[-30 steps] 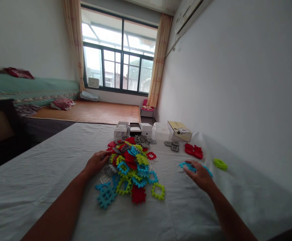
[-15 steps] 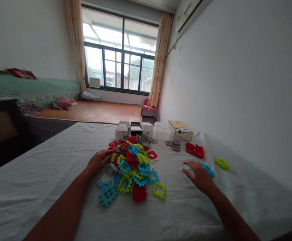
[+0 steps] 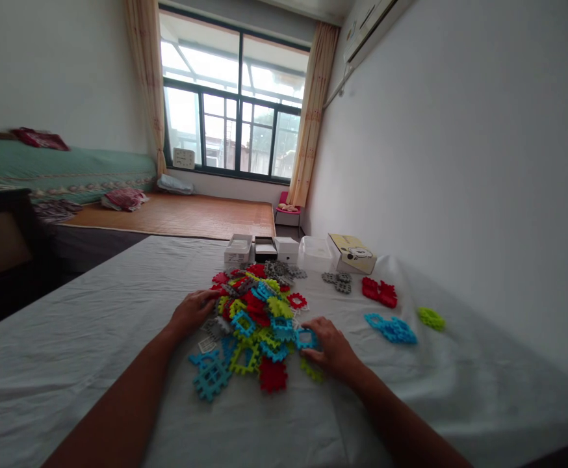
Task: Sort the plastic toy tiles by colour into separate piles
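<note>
A heap of red, blue, green and grey toothed square tiles (image 3: 255, 318) lies on the white-sheeted table (image 3: 93, 344). My left hand (image 3: 192, 312) rests curled on the heap's left edge, touching grey and red tiles. At the heap's right edge my right hand (image 3: 330, 351) pinches a blue frame tile (image 3: 306, 338), and it covers part of a green tile. Sorted groups lie to the right: blue tiles (image 3: 391, 328), red tiles (image 3: 379, 292), a green tile (image 3: 431, 318) and grey tiles (image 3: 337, 281).
Small white boxes (image 3: 259, 249), a clear tub (image 3: 314, 253) and a yellow carton (image 3: 352, 253) stand along the table's far edge. A white wall runs along the right. A bed with a green cover (image 3: 60, 172) and a window (image 3: 230, 104) are beyond.
My right hand let go of a blue tile at the blue group and moved left to the heap, closing on a blue frame tile. My left hand has stayed put.
</note>
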A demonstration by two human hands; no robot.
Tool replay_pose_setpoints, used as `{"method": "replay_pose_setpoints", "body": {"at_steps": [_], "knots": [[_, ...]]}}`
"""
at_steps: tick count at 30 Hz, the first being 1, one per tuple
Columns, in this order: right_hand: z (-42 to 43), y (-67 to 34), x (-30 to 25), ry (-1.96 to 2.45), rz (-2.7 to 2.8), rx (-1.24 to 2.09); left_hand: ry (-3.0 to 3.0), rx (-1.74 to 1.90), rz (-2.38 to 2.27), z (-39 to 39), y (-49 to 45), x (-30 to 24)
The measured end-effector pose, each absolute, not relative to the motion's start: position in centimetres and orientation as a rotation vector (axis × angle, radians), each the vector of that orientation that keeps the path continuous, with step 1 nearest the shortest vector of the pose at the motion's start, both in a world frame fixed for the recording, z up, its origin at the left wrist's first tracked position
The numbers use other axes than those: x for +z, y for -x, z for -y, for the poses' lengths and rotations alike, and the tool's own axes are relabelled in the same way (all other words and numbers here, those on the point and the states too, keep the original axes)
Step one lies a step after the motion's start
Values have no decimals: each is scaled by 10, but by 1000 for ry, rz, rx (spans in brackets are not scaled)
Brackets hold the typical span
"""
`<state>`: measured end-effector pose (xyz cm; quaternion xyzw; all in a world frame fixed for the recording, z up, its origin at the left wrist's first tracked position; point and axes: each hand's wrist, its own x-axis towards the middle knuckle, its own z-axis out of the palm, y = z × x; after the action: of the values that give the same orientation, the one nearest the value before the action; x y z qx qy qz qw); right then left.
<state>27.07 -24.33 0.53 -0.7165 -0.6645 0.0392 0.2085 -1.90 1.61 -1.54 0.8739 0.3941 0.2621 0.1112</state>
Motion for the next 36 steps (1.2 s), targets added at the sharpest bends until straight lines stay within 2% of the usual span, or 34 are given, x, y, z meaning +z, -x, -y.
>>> {"method": "replay_pose_setpoints", "body": {"at_steps": [5, 10, 17, 22, 27, 30, 36], "knots": [[258, -315, 13, 2163, 1714, -126, -2562, 778, -1159, -18, 20, -19], [279, -391, 18, 2557, 1406, -456, -2575, 786, -1164, -18, 20, -19], [302, -439, 11, 2670, 1360, -416, -2577, 805, -1146, -18, 20, -19], [286, -395, 19, 2438, 1534, -359, -2572, 780, -1175, -18, 20, -19], [255, -294, 33, 1847, 1976, 59, -2558, 770, -1180, -16, 19, -19], [237, -246, 33, 1937, 1947, 122, -2570, 754, -1163, -13, 20, -16], [215, -223, 27, 2166, 1846, -78, -2546, 765, -1164, -13, 20, -13]]}}
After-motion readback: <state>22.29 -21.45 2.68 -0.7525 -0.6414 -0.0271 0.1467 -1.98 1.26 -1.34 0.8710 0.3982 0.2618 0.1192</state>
